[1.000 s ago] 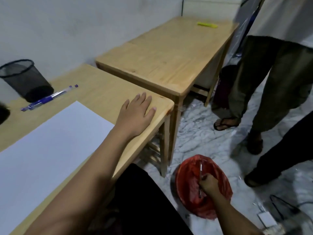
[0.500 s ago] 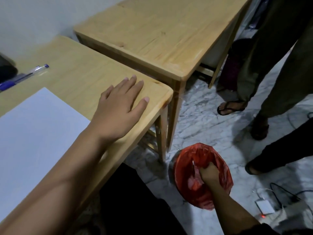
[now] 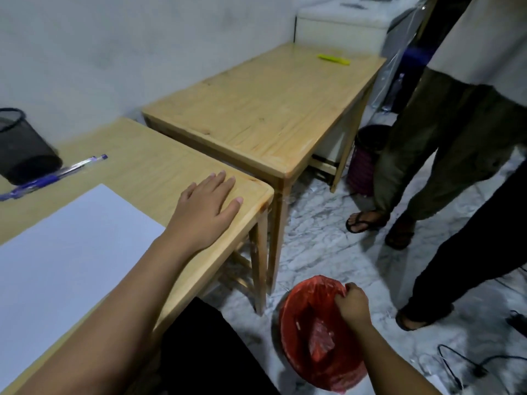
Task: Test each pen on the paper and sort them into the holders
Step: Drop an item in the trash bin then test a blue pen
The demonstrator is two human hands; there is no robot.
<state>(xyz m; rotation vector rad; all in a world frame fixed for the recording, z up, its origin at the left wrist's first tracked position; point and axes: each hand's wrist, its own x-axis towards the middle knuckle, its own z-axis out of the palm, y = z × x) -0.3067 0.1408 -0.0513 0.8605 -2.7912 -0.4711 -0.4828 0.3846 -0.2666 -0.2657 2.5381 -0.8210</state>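
Note:
My left hand [image 3: 209,208] lies flat and open on the near corner of the wooden desk [image 3: 148,166], just right of the white paper sheet [image 3: 71,252]. Two blue pens [image 3: 54,175] lie side by side beyond the paper, beside a black mesh holder [image 3: 20,149] at the far left. My right hand [image 3: 352,305] hangs low beside the desk, fingers curled at the rim of a red bag-lined bin [image 3: 313,357] on the floor. No pen shows in it. A pale thin piece [image 3: 298,324] lies inside the bin.
A second wooden table [image 3: 265,115] stands beyond the desk with a yellow marker [image 3: 333,59] on it. Two people's legs [image 3: 427,155] stand on the marble floor to the right. A purple bin [image 3: 363,161] sits under the far table. Cables [image 3: 467,366] lie at bottom right.
My right hand held a pen upright over the red bin, dipped into it, and now sits at the rim without the pen. My left hand stayed flat on the desk.

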